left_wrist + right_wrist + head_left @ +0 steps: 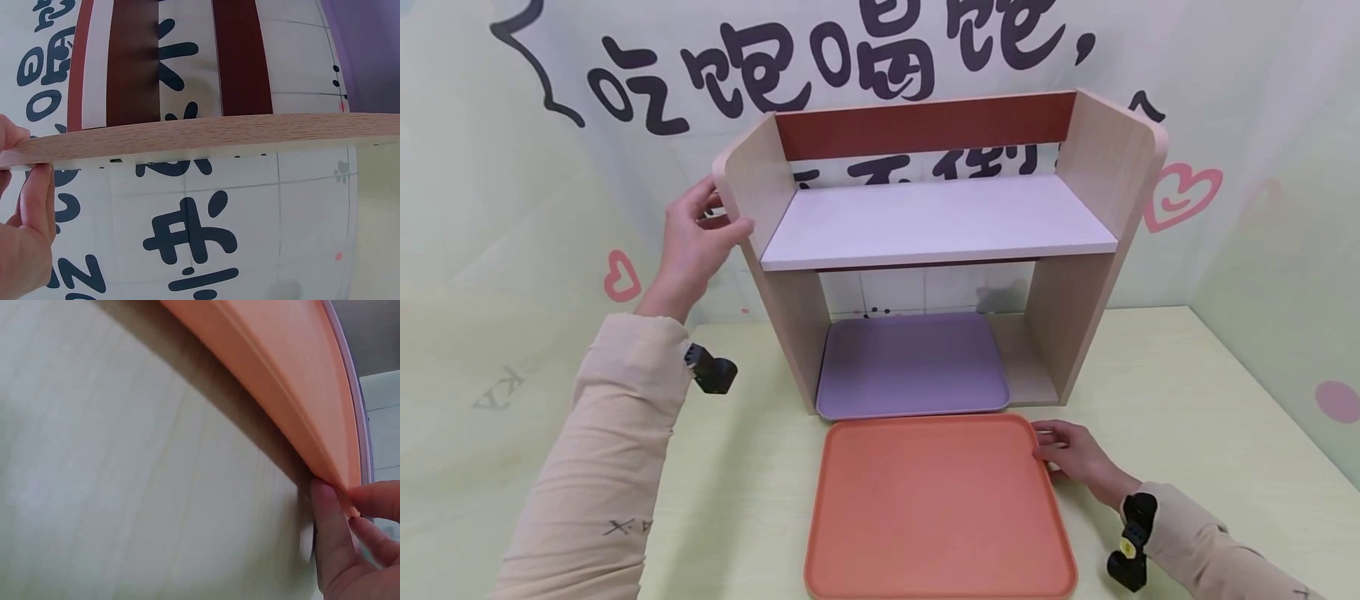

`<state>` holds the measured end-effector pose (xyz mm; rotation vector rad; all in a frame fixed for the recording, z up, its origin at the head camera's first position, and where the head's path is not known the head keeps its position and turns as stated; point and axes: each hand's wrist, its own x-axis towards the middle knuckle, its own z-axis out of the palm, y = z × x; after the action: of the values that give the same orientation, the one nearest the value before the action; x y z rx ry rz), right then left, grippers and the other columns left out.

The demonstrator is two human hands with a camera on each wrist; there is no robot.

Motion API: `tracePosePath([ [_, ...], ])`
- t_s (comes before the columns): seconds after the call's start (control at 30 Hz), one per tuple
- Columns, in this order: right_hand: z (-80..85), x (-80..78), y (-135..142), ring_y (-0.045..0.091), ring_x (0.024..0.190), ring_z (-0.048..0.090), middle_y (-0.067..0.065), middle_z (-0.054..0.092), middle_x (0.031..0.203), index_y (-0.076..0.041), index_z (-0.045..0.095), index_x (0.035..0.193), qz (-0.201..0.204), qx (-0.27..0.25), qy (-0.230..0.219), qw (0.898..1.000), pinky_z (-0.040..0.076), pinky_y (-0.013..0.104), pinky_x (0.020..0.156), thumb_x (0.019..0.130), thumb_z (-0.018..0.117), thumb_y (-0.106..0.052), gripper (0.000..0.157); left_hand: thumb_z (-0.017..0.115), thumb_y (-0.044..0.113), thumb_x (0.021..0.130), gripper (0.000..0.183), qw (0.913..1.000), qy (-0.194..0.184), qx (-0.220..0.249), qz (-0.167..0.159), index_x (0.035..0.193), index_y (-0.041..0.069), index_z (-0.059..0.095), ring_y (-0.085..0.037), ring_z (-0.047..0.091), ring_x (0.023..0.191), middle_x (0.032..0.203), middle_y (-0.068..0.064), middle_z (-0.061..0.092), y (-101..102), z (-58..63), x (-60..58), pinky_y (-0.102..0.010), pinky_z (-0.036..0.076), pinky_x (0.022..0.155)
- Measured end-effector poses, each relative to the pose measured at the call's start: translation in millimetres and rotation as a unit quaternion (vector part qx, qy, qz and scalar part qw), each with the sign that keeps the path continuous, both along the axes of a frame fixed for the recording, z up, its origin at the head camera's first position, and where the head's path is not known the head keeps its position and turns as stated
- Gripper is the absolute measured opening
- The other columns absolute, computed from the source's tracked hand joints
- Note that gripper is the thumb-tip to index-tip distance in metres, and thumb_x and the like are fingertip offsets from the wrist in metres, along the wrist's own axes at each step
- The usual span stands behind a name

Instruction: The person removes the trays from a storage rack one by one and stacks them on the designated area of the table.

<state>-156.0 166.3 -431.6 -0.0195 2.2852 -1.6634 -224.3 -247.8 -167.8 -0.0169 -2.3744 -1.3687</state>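
A small wooden shelf unit [940,221] with a white middle board stands on the table. My left hand [694,237] grips the upper front edge of its left side panel [206,132], thumb on one face and fingers on the other. On the unit's bottom board a purple tray [913,367] lies toward the left. In front of it is an orange tray [936,508], its far edge close against the purple tray's front edge. My right hand [1075,458] pinches the orange tray's far right corner between thumb and fingers, also seen in the right wrist view.
The pale wooden table [1187,392] extends on both sides of the unit. Behind it hangs a white backdrop [880,292] with large black characters and pink hearts. The unit's white board [936,221] carries nothing.
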Motion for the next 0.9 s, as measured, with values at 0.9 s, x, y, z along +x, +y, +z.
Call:
tracePosePath([
  [0.9,20.3,-32.5,-3,0.026,0.079,0.058,0.019,0.055,0.093,0.016,0.045,0.115,0.016,0.047,0.069,0.996,0.052,0.037,0.067,0.086,0.052,-0.002,0.035,0.061,0.023,0.081,0.056,0.9999,-0.007,0.010,-0.004,0.133,0.029,0.040,-0.021,0.048,0.102,0.124,-0.007,0.045,0,-1.8,0.2,-0.031,0.044,0.087],
])
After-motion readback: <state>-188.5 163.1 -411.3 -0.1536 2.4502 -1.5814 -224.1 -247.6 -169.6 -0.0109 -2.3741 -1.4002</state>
